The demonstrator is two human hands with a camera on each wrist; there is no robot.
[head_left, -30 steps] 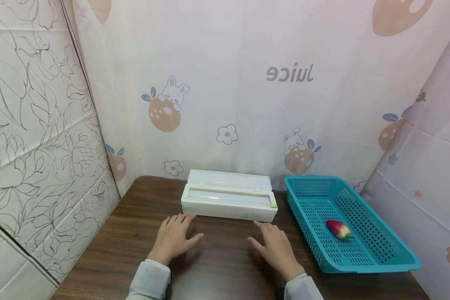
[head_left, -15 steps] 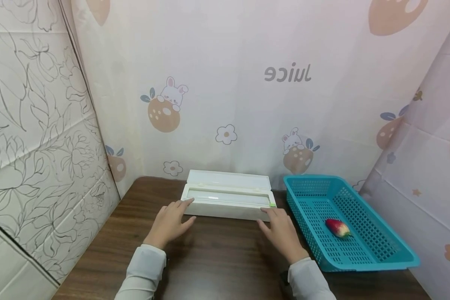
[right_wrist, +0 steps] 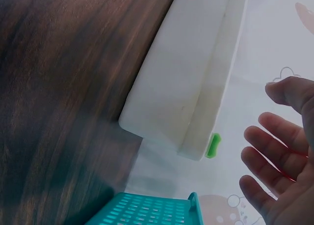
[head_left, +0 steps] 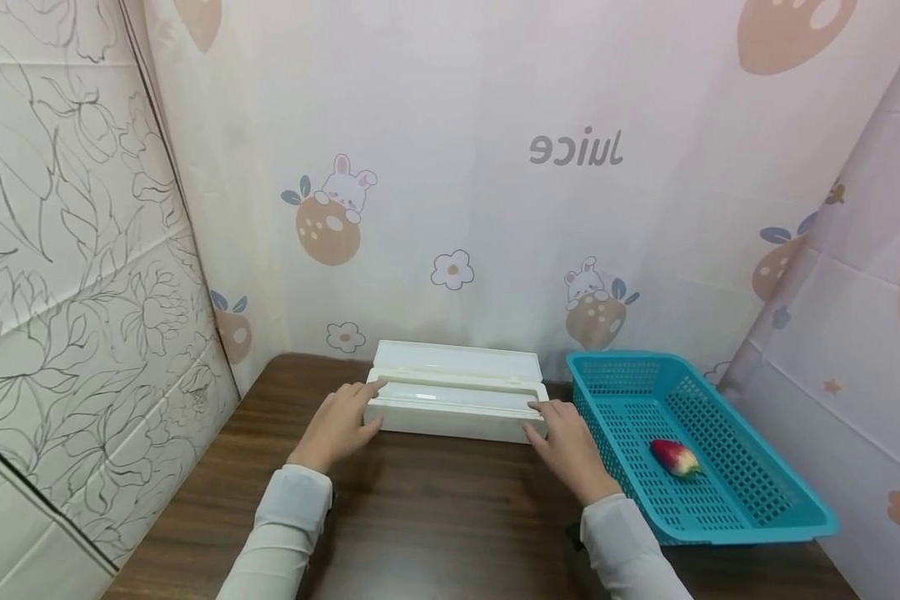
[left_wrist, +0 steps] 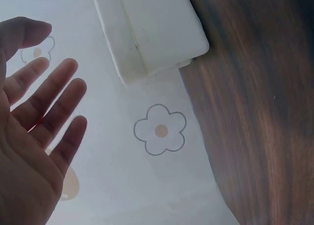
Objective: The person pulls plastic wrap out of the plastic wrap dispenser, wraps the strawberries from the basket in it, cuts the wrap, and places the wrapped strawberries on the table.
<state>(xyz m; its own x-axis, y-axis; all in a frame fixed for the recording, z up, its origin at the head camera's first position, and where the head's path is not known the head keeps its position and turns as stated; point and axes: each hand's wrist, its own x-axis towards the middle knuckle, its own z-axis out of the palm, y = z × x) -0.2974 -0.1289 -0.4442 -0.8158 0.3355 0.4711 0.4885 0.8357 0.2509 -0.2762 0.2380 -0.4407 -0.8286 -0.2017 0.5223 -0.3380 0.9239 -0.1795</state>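
Observation:
A long white plastic-wrap dispenser box [head_left: 442,423] lies at the back of the table, its lid [head_left: 457,360] tipped back toward the wall. A pale roll [head_left: 457,395] shows in its long opening. In the head view my left hand [head_left: 339,427] overlaps the box's left end and my right hand [head_left: 567,446] its right end. Both wrist views show the hands with fingers spread and loosely bent, a gap away from the box. A green slider [right_wrist: 213,145] sticks out at the right end in the right wrist view; in the head view the right hand hides it.
A teal perforated basket [head_left: 750,535] stands on the right, close beside my right hand. In it lies a red fruit [head_left: 675,458] with a pale yellowish end. A printed white curtain [head_left: 450,208] hangs behind the dark wood table [head_left: 442,517].
Both hands have moved forward and up from the table in front of the box to over its two ends, and a little apart. The box, basket and fruit stay put.

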